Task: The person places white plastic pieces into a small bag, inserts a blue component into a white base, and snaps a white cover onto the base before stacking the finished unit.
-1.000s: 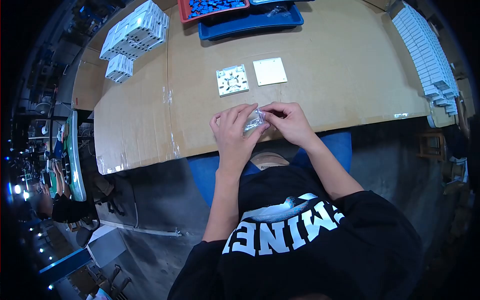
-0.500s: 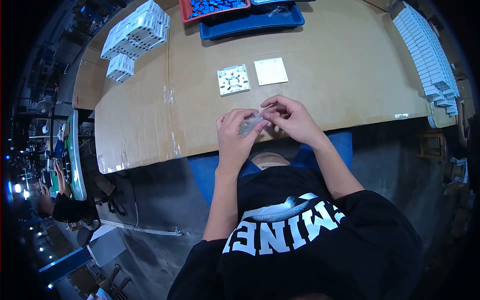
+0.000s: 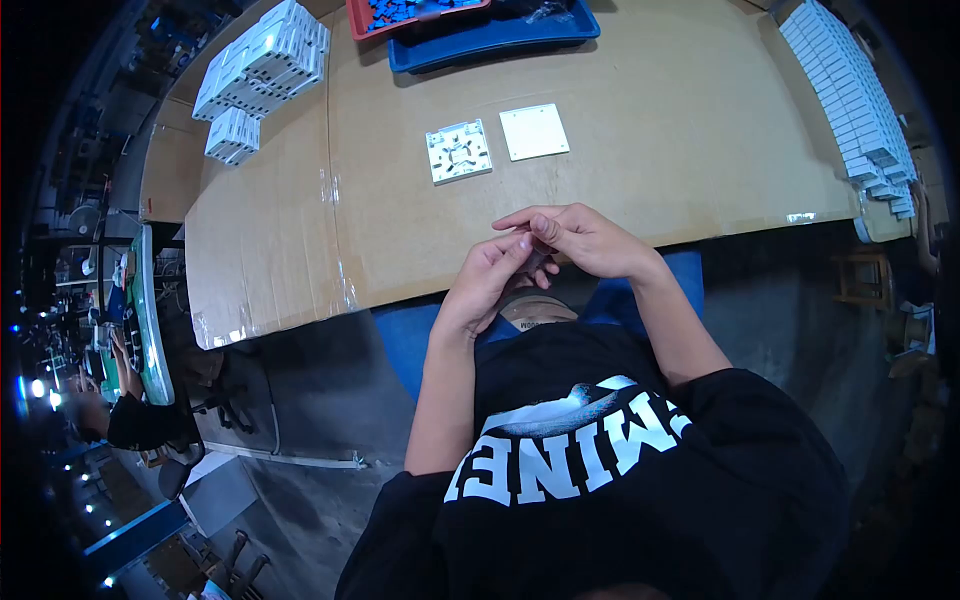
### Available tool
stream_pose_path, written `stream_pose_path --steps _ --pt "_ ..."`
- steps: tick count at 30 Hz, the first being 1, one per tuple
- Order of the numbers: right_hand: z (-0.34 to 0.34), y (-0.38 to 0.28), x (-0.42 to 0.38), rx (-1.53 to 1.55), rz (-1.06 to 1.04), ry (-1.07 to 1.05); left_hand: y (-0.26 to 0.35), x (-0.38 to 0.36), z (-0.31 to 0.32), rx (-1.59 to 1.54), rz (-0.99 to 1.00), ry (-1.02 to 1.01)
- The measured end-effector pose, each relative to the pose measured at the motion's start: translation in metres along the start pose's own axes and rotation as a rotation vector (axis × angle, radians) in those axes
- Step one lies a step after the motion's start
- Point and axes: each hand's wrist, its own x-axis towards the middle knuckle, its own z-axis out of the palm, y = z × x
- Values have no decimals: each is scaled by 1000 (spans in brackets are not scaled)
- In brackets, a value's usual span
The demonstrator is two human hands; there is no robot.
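Observation:
Just beyond the table's near edge, my left hand (image 3: 484,281) and my right hand (image 3: 592,243) meet over my lap. The fingers of my left hand are curled, its thumb pressed inward. My right hand reaches over from the right, thumb and fingers bent together at the left fingertips. What lies between them is hidden; no clear plastic can be made out there. Ahead on the table lie a square white plastic box base (image 3: 459,152), its moulded inside facing up, and beside it a flat square white cover (image 3: 534,132).
A cardboard-covered table (image 3: 390,230) spans the view. White boxes (image 3: 262,62) are stacked at the back left, more white pieces (image 3: 845,100) at the right edge. A red tray (image 3: 420,18) of blue parts and a blue tray (image 3: 495,46) stand at the back. Another person (image 3: 145,420) works far left.
The clear plastic bag seen in my left hand is now out of sight. My hands have drawn closer together, with the left one lower. The view has shifted slightly.

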Motion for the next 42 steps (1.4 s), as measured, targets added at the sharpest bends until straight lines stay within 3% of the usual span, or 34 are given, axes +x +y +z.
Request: stream_pose_path --steps 4,8,17,19,22,25,27,29,30,34,36,37,39,42 --pt "-5 2 1 -102 25 -125 -1 0 5 -197 -60 -79" --pt "-9 11 3 -119 -51 -90 3 1 7 -181 -75 -51" --pt "-16 -4 10 -154 98 -167 -11 7 -3 -316 -51 -46" --pt "-17 -11 10 -129 73 -47 -10 9 -3 -370 -40 -82" --pt "-13 -5 13 -201 126 -147 -17 8 -3 -350 -37 -25" --pt "-17 -11 12 -317 29 -161 -18 14 -2 -319 -38 -34" --pt "-27 -24 11 -251 111 -151 -16 17 -5 -416 -8 -148" --pt "-48 -27 11 -216 -39 -148 -10 20 -6 -439 -31 -147" --pt "-61 -27 15 -183 -160 -89 -6 23 -8 -430 -18 -164" --pt "-118 -67 35 -191 -127 116 -9 41 -27 -673 -15 -235" --pt "-151 -81 56 -258 -122 377 -18 48 -38 -840 -57 -255" --pt "-169 -85 69 -273 -133 384 -18 48 -39 -833 -49 -273" --pt "-207 -87 98 -363 -117 622 -19 46 -40 -922 -37 -307" --pt "-268 -88 140 -590 -159 767 -17 46 -39 -924 -49 -336"
